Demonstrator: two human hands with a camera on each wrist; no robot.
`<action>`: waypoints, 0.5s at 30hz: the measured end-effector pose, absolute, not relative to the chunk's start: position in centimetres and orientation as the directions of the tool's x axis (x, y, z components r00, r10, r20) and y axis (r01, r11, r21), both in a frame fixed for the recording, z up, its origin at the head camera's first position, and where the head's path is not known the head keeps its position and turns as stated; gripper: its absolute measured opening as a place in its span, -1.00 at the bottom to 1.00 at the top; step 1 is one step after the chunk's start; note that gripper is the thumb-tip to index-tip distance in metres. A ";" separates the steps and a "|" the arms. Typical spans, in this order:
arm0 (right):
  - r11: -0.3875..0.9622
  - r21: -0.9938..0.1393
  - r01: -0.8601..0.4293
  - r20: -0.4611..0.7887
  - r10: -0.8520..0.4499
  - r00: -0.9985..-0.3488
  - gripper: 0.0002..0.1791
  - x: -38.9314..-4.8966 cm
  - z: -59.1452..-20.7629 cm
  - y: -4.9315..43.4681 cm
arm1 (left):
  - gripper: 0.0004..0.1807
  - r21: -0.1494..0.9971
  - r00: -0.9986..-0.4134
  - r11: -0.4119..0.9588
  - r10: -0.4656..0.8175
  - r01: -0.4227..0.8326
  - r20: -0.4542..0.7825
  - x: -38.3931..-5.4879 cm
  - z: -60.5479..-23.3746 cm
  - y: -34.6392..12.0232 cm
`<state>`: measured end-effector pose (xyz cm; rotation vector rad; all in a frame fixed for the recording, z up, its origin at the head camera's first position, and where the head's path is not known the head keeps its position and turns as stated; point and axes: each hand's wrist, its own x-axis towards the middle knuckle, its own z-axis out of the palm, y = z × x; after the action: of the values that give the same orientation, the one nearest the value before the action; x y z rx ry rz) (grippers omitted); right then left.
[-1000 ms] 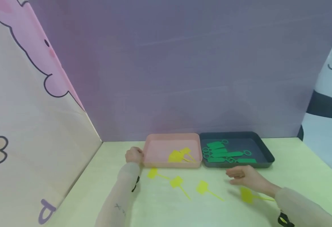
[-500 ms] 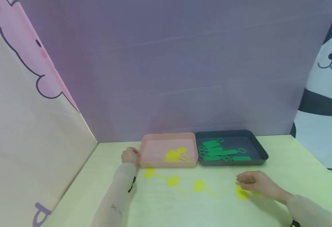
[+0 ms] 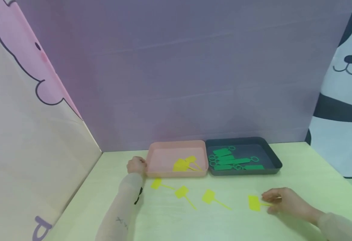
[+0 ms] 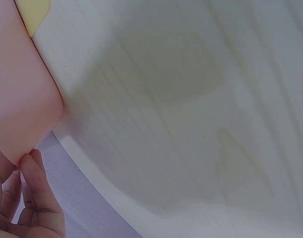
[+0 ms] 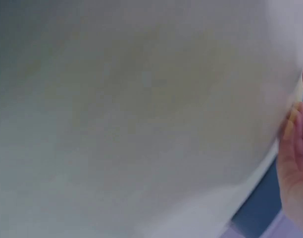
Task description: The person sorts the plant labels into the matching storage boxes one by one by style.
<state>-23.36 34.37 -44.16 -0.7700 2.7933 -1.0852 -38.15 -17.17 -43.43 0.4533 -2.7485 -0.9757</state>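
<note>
My left hand (image 3: 136,165) pinches the left rim of the pink tray (image 3: 162,155); in the left wrist view, thumb and fingertips (image 4: 33,171) meet on the rim. My right hand (image 3: 290,205) hovers over the thin tail of the rightmost yellow tag (image 3: 253,203), a flat square with a strip like a cable-tie label. Its thumb and fingers are apart, loosely bent, with the tail showing between them. More such tags lie on the table: a left one (image 3: 156,183), a middle one (image 3: 181,192) and another (image 3: 208,196). Several yellow tags (image 3: 180,165) lie in the pink tray.
A dark grey tray (image 3: 263,154) stands against the pink tray's right side. Several green tags (image 3: 234,161) with looped tails lie in it. Behind both trays rises a purple-grey cloth wall (image 3: 176,83). A patterned panel (image 3: 43,150) borders the table on the left.
My right hand has moved right and down, from before the dark tray to the rightmost yellow tag's tail. My left hand keeps its place at the pink tray. The head view has turned slightly right.
</note>
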 end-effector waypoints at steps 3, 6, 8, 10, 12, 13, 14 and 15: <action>0.611 -0.607 -0.508 0.237 -0.471 -0.850 -0.61 -23.2 -44.6 34.4 | -0.89 0.641 -0.936 0.732 -0.347 -0.230 0.061 -38.1 -43.3 -17.1; 0.599 -0.591 -0.541 0.295 -0.463 -0.835 -0.70 -23.2 -44.9 34.4 | -0.88 0.641 -0.937 0.731 -0.346 -0.235 0.052 -38.1 -43.1 -17.1; 0.609 -0.590 -0.530 0.290 -0.452 -0.843 -0.73 -23.2 -44.9 34.3 | -0.89 0.641 -0.937 0.729 -0.347 -0.240 0.044 -38.0 -43.0 -17.0; 0.628 -0.580 -0.520 0.284 -0.442 -0.851 -0.76 -23.2 -44.8 34.2 | -0.89 0.642 -0.937 0.727 -0.346 -0.243 0.038 -37.9 -43.0 -17.0; 0.639 -0.568 -0.519 0.288 -0.436 -0.853 -0.79 -23.3 -44.7 34.1 | -0.89 0.645 -0.937 0.724 -0.347 -0.245 0.033 -37.9 -43.1 -17.0; 0.642 -0.565 -0.518 0.290 -0.433 -0.853 -0.80 -23.3 -44.7 34.1 | -0.89 0.647 -0.936 0.721 -0.351 -0.248 0.032 -38.0 -43.1 -17.0; 0.644 -0.561 -0.520 0.295 -0.431 -0.853 -0.81 -23.3 -44.7 34.1 | -0.89 0.647 -0.935 0.720 -0.352 -0.250 0.031 -38.0 -43.1 -17.0; 0.645 -0.561 -0.519 0.297 -0.428 -0.854 -0.82 -23.2 -44.7 34.1 | -0.89 0.647 -0.935 0.720 -0.353 -0.251 0.030 -38.1 -43.1 -17.0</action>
<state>-23.22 34.11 -44.73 -0.8603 2.9726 -1.0842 -38.08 -17.03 -43.14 0.4899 -2.7713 -1.0095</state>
